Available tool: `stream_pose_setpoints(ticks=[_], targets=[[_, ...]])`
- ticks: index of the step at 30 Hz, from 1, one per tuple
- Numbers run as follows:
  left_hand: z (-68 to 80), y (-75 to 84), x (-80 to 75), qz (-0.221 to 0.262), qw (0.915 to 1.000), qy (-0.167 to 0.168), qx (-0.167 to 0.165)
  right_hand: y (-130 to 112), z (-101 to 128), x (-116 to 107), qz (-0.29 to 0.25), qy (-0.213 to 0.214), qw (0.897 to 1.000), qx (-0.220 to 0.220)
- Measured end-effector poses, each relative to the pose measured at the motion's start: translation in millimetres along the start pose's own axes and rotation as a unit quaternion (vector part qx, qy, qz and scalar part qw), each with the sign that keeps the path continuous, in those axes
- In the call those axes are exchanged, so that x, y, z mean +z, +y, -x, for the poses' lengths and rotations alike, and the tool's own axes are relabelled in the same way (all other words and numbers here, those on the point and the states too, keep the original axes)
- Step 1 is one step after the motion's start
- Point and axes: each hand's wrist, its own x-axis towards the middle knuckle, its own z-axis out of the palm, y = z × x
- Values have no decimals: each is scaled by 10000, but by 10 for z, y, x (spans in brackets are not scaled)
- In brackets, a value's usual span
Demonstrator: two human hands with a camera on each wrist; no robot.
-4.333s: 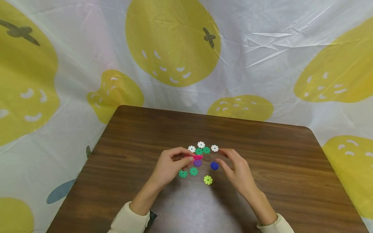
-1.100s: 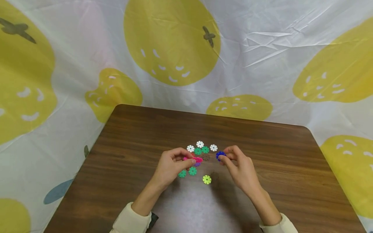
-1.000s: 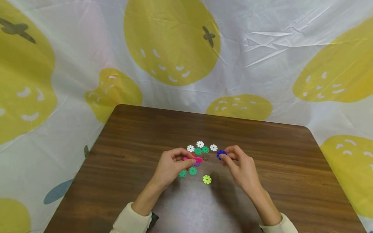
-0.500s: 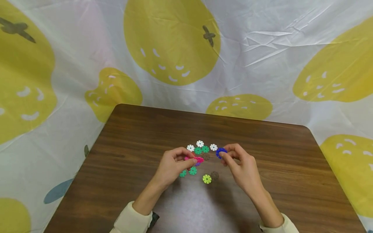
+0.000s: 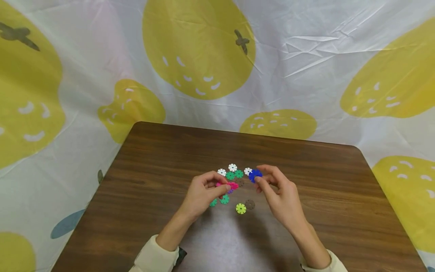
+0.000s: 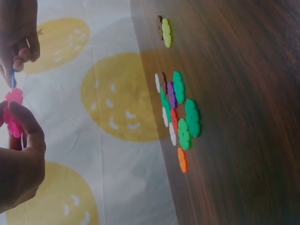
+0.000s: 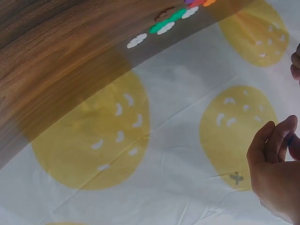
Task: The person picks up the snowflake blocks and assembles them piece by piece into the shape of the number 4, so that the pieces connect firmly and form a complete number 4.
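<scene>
Left hand [image 5: 201, 192] pinches a pink piece [image 5: 233, 185] between thumb and fingers; right hand [image 5: 283, 194] pinches a blue disc [image 5: 255, 175], near but apart, at the pink's 2 o'clock. Beyond, on the table [image 5: 170, 155]: yellow-green disc [image 5: 241, 208] at 5 o'clock, white disc [image 5: 232, 167] at 12.

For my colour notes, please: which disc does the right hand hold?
The blue disc, pinched in the right hand; it is the only blue one in view.
</scene>
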Motion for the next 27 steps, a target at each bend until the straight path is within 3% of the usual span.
stream_pose_setpoints(ticks=[6, 27], targets=[[-6, -4, 13, -78, 9999, 16, 64, -54, 2, 18, -91, 6, 9998, -170], [-10, 46, 61, 26, 9999, 22, 125, -119, 61, 119, -481, -223, 9984, 208]])
